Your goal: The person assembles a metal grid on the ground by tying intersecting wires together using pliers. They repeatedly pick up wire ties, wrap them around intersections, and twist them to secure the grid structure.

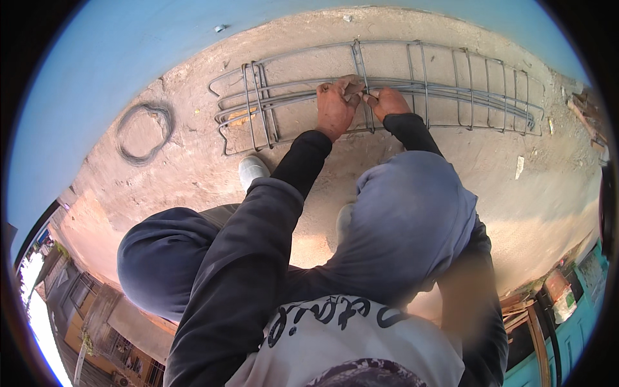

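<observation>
Right of a round grey-wire coil [169, 122] lies a long grey steel-rod cage [425, 84], likely stiff, heavy, best held by its outer rods [387, 42]. Left hand [335, 108] and right hand [391, 103] bunch mid-cage; grip unclear.

L sleeve [242, 238]: dk navy-grey, long, creased; looks loose on my feed
L cuff [302, 161]: blk, snug, shows past slv end
R cuff [412, 131]: blk too, snug
Shirt front [380, 348]: lt grey w/ blk script lettering [335, 313]
Trousers [412, 213]: blue-grey, soft folds; L leg reads dkr to me
Shoes [253, 171]: pale grey, rounded toe; 2nd mostly hid from me
Bottom-edge patch [367, 375]: dk, mottled; can't ID from here
</observation>
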`<control>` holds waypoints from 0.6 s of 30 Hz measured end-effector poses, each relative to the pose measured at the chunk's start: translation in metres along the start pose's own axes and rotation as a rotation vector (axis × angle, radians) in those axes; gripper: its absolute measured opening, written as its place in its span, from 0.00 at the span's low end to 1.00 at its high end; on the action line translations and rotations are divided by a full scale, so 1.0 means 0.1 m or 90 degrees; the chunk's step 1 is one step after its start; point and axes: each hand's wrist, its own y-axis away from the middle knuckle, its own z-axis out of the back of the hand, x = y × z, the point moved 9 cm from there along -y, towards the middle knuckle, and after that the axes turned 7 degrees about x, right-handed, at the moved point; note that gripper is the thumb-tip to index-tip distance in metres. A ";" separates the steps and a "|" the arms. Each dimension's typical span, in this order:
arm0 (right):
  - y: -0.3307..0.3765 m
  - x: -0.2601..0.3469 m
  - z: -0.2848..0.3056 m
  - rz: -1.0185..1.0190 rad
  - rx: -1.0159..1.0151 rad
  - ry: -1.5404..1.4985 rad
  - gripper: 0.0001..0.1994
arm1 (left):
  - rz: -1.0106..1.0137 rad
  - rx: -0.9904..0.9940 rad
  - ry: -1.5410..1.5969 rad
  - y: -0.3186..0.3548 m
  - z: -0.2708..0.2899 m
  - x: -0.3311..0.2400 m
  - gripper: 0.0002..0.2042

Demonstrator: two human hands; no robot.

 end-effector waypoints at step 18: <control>-0.35 1.03 0.38 0.145 0.250 0.525 0.08 | 0.090 -0.015 0.129 -0.01 0.03 0.09 0.20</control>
